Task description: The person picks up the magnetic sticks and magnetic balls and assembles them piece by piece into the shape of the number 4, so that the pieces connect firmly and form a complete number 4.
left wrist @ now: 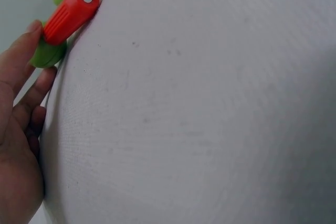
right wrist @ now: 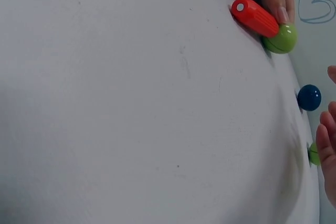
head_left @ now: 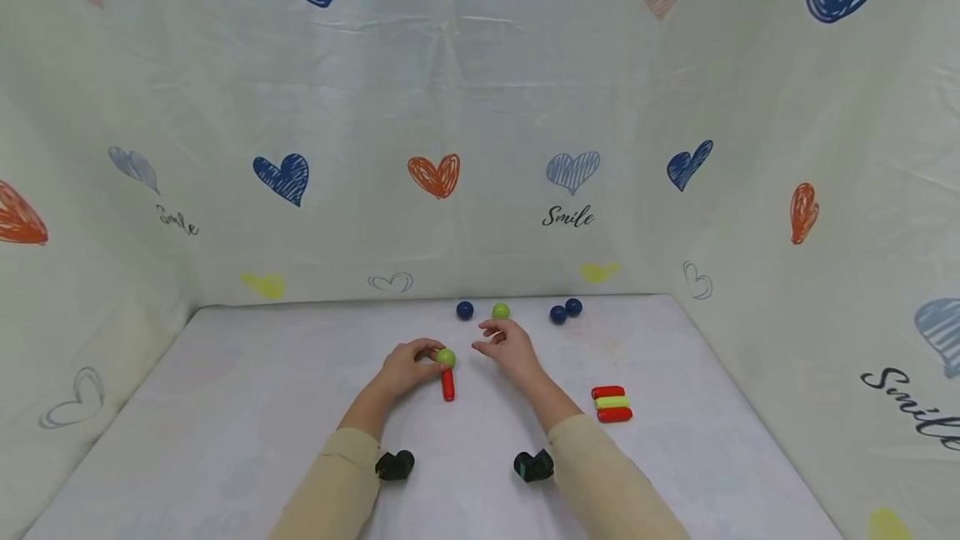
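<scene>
Left hand pinches green ball atop red stick; right hand, 3 o'clock, fingers loosely spread, holding nothing.

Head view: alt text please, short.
A left hand holds a green ball joined to a red stick on a white table. The right hand hovers open beside it, near a second green ball and three blue balls.

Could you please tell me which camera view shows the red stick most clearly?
The left wrist view: the red stick fills the corner, end cap visible. The right wrist view shows it smaller; the head view tiny.
</scene>
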`<state>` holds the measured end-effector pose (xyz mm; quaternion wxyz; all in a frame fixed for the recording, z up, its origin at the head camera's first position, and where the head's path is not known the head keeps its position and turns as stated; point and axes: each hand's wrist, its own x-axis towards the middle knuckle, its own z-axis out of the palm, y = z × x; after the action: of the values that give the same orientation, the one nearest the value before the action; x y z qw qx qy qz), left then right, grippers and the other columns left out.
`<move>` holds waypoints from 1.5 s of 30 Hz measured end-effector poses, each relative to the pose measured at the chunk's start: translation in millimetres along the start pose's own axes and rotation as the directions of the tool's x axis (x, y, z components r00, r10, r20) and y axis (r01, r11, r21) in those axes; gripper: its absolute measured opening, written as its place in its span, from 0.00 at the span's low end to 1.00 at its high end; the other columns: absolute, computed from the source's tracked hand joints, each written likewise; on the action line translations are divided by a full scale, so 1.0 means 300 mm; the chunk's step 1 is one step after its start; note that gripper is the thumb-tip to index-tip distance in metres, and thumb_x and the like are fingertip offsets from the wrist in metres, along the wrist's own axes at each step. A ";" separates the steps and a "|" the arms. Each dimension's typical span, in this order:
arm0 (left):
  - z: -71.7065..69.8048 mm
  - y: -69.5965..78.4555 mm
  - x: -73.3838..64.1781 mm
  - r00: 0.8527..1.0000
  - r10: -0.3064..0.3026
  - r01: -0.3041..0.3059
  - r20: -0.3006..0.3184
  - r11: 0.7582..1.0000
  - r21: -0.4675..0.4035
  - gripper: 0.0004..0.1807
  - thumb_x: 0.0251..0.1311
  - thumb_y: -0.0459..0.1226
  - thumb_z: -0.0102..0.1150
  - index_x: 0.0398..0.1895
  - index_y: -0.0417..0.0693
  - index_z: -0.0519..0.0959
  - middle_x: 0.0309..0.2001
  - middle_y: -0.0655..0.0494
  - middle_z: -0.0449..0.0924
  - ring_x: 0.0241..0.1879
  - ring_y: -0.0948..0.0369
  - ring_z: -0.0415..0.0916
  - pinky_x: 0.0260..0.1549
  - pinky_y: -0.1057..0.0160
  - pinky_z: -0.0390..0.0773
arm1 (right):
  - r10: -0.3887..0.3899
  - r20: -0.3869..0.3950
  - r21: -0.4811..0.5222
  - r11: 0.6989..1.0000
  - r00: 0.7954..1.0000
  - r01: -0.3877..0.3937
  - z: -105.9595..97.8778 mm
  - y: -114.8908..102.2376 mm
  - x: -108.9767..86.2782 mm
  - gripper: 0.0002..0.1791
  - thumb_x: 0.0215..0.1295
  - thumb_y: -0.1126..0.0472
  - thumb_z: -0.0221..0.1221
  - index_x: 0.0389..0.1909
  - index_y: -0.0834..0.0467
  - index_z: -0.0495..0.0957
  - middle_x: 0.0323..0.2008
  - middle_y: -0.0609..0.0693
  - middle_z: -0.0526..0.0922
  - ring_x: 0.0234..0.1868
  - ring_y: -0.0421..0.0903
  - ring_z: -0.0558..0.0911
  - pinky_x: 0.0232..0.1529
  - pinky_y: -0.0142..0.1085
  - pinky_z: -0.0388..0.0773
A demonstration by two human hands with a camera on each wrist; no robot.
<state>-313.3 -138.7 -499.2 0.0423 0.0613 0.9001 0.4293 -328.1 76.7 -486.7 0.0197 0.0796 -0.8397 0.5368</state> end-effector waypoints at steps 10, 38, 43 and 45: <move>0.003 0.000 0.003 1.000 -0.015 0.014 0.008 1.000 0.016 0.20 0.54 0.42 0.71 0.51 0.51 0.81 0.40 0.60 0.79 0.52 0.52 0.71 0.57 0.44 0.67 | -0.032 -0.041 -0.072 0.997 0.999 0.029 0.009 0.004 0.060 0.21 0.56 0.63 0.70 0.50 0.64 0.80 0.41 0.55 0.80 0.35 0.45 0.76 0.33 0.33 0.76; 0.006 -0.004 -0.014 1.000 0.011 -0.011 -0.016 0.999 0.031 0.21 0.52 0.43 0.73 0.50 0.53 0.82 0.40 0.60 0.79 0.53 0.50 0.71 0.56 0.42 0.67 | -0.160 -0.095 -0.357 0.927 0.982 0.117 0.098 0.012 0.182 0.18 0.56 0.56 0.71 0.47 0.57 0.83 0.42 0.50 0.81 0.45 0.48 0.77 0.48 0.41 0.74; 0.008 -0.007 -0.012 1.000 0.005 -0.004 -0.016 0.999 0.033 0.22 0.52 0.44 0.73 0.51 0.54 0.82 0.40 0.61 0.78 0.52 0.51 0.70 0.55 0.42 0.67 | -0.217 -0.112 -0.453 0.880 0.970 0.144 0.097 0.013 0.203 0.19 0.55 0.54 0.71 0.46 0.56 0.83 0.43 0.49 0.82 0.50 0.50 0.75 0.56 0.45 0.69; 0.009 -0.008 -0.011 1.000 0.006 -0.005 -0.018 0.999 0.039 0.22 0.51 0.44 0.73 0.51 0.54 0.82 0.40 0.61 0.78 0.51 0.51 0.69 0.54 0.42 0.68 | -0.225 -0.111 -0.466 0.872 0.968 0.150 0.096 0.013 0.211 0.19 0.54 0.53 0.72 0.46 0.55 0.83 0.43 0.49 0.82 0.51 0.50 0.75 0.56 0.46 0.67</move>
<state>-310.0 -138.5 -502.7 0.0318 0.0606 0.9084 0.4125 -389.6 45.1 -494.8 0.1579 0.1102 -0.9257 0.3257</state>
